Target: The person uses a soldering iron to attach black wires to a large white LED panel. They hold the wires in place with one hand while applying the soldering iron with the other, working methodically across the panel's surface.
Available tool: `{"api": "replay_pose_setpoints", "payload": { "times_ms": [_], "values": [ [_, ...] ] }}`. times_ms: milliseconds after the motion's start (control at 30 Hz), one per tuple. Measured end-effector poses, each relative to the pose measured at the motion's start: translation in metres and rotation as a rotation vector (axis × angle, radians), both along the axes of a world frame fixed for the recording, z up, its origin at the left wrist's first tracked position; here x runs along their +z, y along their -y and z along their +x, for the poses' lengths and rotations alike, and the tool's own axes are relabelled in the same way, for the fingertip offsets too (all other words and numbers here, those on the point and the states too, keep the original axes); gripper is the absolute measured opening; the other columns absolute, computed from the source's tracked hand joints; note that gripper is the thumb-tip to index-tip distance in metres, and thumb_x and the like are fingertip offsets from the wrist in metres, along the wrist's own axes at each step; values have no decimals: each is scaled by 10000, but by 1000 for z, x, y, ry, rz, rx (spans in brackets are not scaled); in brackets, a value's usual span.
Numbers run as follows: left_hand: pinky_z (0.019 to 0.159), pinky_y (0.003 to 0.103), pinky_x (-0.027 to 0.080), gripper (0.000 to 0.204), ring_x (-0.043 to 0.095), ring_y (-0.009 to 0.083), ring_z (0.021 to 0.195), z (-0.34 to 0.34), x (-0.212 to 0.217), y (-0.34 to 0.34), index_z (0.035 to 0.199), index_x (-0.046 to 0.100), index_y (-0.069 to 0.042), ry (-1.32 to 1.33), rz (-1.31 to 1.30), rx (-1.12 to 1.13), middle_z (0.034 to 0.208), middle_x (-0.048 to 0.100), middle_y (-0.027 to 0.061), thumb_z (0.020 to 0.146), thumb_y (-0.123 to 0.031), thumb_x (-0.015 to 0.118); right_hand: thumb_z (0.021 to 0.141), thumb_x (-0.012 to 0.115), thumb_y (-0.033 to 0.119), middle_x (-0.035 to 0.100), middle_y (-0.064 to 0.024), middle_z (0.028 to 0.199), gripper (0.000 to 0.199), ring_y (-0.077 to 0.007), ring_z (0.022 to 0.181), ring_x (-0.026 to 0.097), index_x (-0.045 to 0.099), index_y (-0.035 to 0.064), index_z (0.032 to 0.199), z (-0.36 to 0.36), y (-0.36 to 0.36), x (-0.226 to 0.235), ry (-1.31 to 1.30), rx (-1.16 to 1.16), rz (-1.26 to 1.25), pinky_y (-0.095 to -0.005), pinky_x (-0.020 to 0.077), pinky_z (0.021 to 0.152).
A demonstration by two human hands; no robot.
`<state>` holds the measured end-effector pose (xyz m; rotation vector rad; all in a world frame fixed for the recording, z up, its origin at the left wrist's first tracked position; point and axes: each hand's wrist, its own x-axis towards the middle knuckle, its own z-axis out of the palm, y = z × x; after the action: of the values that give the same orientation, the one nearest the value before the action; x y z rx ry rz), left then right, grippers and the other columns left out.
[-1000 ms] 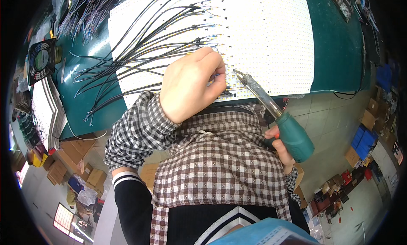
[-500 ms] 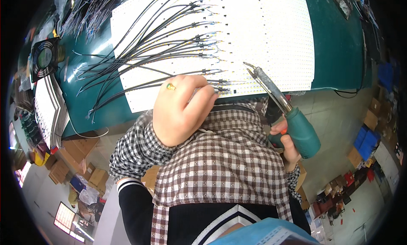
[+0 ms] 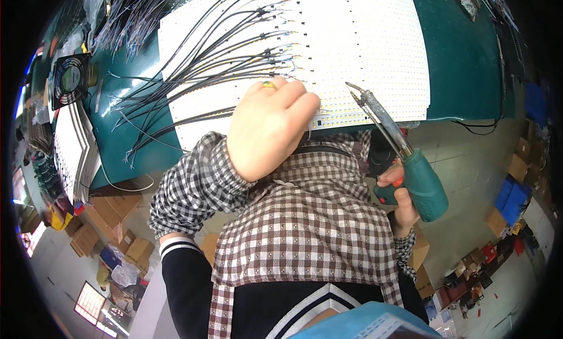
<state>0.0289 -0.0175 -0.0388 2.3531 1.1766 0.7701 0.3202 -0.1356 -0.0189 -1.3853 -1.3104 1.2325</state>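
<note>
My left hand [image 3: 271, 128] is curled, knuckles up, over the near edge of a white LED board [image 3: 381, 57]. Its fingertips are hidden beneath it, so what they pinch does not show. Several black cables [image 3: 205, 73] lie across the board's left part, their thin stripped wires beside a row of small black parts. Some of the nearest cables run in under my left hand. My right hand [image 3: 403, 201] is wrapped round the handle of a green soldering gun [image 3: 426, 186]. Its metal tip points up and left, over the board and to the right of my left hand.
The board lies on a green table [image 3: 463, 75]. At the left are a black fan [image 3: 71, 81], a stack of white boards [image 3: 76, 154] and a bundle of loose wires [image 3: 132, 22]. Cardboard boxes [image 3: 138, 254] stand on the floor.
My left hand has moved right and farther over the board, now covering wire ends that showed before. The soldering gun has shifted only slightly to the right and stays in my right hand.
</note>
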Motion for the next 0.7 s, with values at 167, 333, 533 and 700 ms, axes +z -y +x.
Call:
{"api": "replay_pose_setpoints", "payload": {
  "times_ms": [167, 333, 533, 700],
  "values": [
    [711, 397, 412, 154, 610, 248, 811, -2, 8, 13, 973, 667, -107, -58, -33, 153, 863, 636, 29, 859, -42, 748, 984, 698, 424, 691, -172, 978, 652, -228, 867, 676, 567, -129, 1303, 0, -2, 2, 18, 6, -31, -376, 565, 824],
    [697, 377, 443, 113, 629, 248, 782, -5, 6, 10, 933, 674, -77, 22, -111, 154, 833, 641, 47, 860, -38, 751, 982, 698, 442, 694, -173, 989, 657, -231, 867, 681, 576, -125, 1290, 0, -4, 1, 34, 28, -31, -374, 568, 830],
    [624, 339, 479, 89, 609, 224, 675, -4, -12, -1, 853, 671, -36, 258, -217, 182, 781, 644, 73, 814, -19, 750, 982, 689, 472, 709, -192, 1099, 679, -223, 854, 694, 573, -103, 1323, 3, -3, 2, 99, 61, -48, -363, 570, 814],
    [608, 340, 474, 90, 600, 211, 658, -2, -11, -4, 833, 670, -37, 249, -276, 193, 749, 636, 68, 793, -27, 749, 981, 680, 489, 709, -203, 1144, 708, -213, 842, 700, 559, -96, 1361, -3, -3, 5, 117, 31, -68, -346, 575, 766]
  ]
}}
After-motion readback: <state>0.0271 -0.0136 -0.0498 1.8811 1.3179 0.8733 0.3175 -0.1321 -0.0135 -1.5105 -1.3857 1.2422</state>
